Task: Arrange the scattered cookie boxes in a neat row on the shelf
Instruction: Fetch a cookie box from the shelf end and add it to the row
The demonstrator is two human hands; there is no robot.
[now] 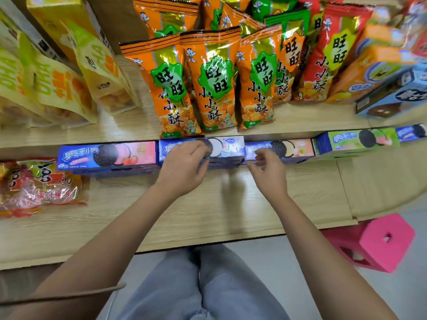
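Head view shows the cookie boxes point(201, 153) nearly in a row along the lower shelf point(231, 204). The left hand point(184, 167) curls on the middle box point(227, 147); the right hand point(268, 172) hovers half-closed, empty. Next, probably squaring neighbouring ends flush.

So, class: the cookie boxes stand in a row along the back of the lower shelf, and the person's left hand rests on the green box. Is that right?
Not quite. In the head view the left hand rests on the white-and-blue box, not the green box. The rest holds.
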